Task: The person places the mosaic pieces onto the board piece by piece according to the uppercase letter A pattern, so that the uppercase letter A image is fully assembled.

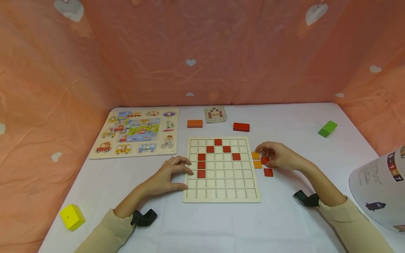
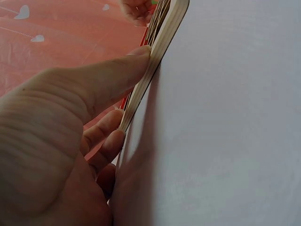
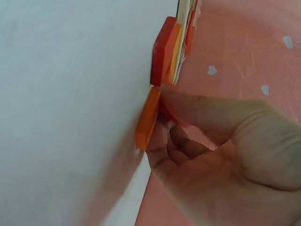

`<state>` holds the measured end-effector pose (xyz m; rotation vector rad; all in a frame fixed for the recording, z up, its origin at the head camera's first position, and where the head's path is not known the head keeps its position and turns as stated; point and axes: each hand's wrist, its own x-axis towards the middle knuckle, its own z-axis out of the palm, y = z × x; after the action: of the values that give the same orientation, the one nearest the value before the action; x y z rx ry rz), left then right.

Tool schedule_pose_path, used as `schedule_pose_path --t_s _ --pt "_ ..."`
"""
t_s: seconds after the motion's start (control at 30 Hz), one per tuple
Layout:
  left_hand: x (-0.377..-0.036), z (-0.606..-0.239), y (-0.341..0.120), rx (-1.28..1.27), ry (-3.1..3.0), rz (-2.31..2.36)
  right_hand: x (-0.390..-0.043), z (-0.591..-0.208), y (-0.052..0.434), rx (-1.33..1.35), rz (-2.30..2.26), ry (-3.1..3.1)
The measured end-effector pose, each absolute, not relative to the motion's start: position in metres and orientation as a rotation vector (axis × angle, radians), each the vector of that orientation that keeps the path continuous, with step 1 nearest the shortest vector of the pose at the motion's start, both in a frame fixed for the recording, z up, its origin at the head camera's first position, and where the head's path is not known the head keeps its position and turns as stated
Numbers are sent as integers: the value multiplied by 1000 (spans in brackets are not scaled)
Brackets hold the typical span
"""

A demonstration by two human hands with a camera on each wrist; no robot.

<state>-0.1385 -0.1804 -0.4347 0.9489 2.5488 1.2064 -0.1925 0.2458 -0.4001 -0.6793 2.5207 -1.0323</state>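
The left hand [image 1: 167, 177] presses spread fingers on the grid board [image 1: 221, 196] (left edge) while the right hand [image 1: 278, 156] pinches a red tile [image 1: 264, 160]

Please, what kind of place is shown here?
Probably an indoor play table: a white table walled by pink heart-print cloth, with a wooden grid board, a vehicle puzzle and loose blocks.
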Motion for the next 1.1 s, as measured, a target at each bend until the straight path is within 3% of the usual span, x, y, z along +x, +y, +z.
schedule_pose_path --t_s 0.27,0.73,1.1 --pt "-138 -434 -181 936 2551 1211 -194 -394 242 -710 -1109 2515" --pt "-139 -435 -181 924 2536 1223 -187 -399 185 -876 -1180 2388" --pt "-139 -435 -180 928 2535 1220 -173 -393 181 -882 -1112 2597"
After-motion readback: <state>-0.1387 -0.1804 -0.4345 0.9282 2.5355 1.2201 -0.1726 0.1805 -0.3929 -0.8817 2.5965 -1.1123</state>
